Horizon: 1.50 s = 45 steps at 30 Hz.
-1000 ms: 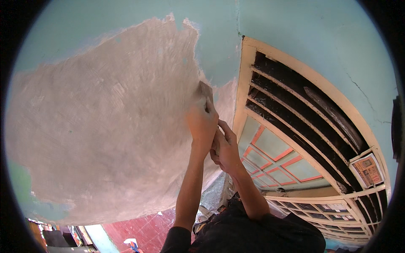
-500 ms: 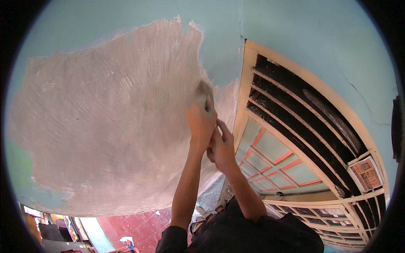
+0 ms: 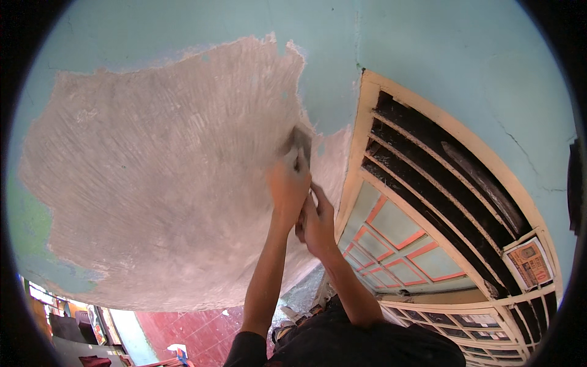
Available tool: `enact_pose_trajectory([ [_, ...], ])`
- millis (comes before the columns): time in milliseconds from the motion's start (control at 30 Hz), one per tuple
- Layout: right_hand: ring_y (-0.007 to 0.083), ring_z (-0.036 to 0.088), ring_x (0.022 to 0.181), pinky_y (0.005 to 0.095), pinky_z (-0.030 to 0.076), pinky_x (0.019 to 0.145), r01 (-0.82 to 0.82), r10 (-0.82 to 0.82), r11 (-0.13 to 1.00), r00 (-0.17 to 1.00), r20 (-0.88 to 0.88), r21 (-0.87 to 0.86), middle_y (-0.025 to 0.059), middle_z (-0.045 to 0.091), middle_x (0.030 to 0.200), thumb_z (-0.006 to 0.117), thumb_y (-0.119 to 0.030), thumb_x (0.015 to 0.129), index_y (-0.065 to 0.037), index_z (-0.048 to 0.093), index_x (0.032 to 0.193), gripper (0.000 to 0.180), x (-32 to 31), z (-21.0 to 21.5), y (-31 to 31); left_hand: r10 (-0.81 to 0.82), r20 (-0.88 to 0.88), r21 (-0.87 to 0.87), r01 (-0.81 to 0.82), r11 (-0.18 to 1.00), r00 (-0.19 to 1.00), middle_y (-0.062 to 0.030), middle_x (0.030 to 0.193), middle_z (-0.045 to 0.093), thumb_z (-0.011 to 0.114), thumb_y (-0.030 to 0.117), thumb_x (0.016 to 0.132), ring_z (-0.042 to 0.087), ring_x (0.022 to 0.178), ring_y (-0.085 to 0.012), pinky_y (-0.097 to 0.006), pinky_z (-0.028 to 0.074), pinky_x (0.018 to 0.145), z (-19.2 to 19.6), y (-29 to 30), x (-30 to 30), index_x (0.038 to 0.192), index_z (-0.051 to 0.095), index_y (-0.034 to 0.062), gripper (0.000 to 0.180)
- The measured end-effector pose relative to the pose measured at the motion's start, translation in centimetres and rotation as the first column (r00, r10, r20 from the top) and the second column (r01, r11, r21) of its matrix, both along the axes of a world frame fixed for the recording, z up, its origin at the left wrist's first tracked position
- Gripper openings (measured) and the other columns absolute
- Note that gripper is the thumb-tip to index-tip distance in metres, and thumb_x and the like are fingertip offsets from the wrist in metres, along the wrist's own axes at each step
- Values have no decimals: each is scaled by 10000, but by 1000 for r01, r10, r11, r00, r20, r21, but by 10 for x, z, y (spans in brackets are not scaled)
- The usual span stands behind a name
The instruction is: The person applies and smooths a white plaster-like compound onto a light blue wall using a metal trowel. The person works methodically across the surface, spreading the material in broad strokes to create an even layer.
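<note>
A scraper with a flat grey blade (image 3: 300, 138) is pressed near the right edge of a large bare patch (image 3: 165, 165) on the wall, where rough pinkish-grey plaster shows. My left hand (image 3: 290, 183) is closed around the scraper just below the blade, its fingers dusty and a little blurred. Right beneath it, my right hand (image 3: 319, 225) curls around the lower end, with its thumb and fingers up against my left hand. Most of the handle is hidden by both hands.
Light-blue paint (image 3: 324, 92) borders the patch. At the right is a cream-framed vent with dark slats (image 3: 440, 156) above a pane with orange bars (image 3: 397, 244); a printed card (image 3: 529, 263) sits in the frame. Red floor tiles (image 3: 189, 333) lie below.
The view has tilted slightly, so the wall sits lower and further right. Both hands and the scraper have shifted a little left against the plaster. The grip is the same.
</note>
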State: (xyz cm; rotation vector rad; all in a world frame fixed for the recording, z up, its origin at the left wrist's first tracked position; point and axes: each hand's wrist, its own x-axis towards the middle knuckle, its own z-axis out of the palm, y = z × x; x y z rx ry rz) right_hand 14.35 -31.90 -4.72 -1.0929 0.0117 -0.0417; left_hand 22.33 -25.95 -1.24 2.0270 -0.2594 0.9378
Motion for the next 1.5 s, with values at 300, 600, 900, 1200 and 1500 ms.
enact_pose_trajectory([
  [300, 29, 338, 397, 224, 263, 340, 26, -26, 1000, 1000, 6, -11, -38, 426, 586, 408, -248, 1048, -45, 410, 1414, 419, -3, 1, 1, -12, -180, 0, 12, 1000, 984, -257, 594, 536, 565, 103, 911, 474, 499, -434, -437, 388, 482, 5, 4, -11, 680, 549, -63, 285],
  [600, 39, 356, 390, 225, 287, 346, 20, -20, 1000, 1000, -9, 0, -26, 448, 591, 399, -235, 1047, -21, 424, 1397, 411, -3, 4, -3, 7, 152, 36, -13, 999, 988, -209, 585, 578, 575, 173, 928, 499, 457, -372, -409, 390, 463, -9, -4, 17, 748, 637, -51, 294],
  [900, 34, 359, 402, 222, 291, 346, 43, -44, 999, 997, 59, 8, -28, 457, 604, 394, -254, 1053, -11, 413, 1407, 430, 18, 17, -14, -71, -56, 28, 73, 997, 996, -242, 603, 552, 563, 111, 915, 513, 503, -411, -440, 396, 496, 22, -16, 21, 682, 584, -45, 281],
  [1200, 31, 363, 417, 221, 296, 354, 41, -39, 999, 997, 70, -24, -34, 451, 598, 395, -237, 1047, -21, 438, 1391, 408, 17, 27, -14, -4, -69, -33, 1, 999, 998, -197, 582, 563, 578, 176, 919, 469, 458, -324, -400, 374, 475, 37, -20, 19, 704, 610, -30, 299],
  [1500, 26, 327, 402, 227, 269, 347, -34, 34, 999, 999, 35, 14, -47, 416, 574, 393, -232, 1046, -50, 417, 1421, 417, 4, 22, -10, -21, -76, -10, 20, 1000, 997, -245, 562, 509, 565, 100, 910, 439, 444, -383, -419, 374, 466, 29, -2, 0, 649, 531, -45, 301],
])
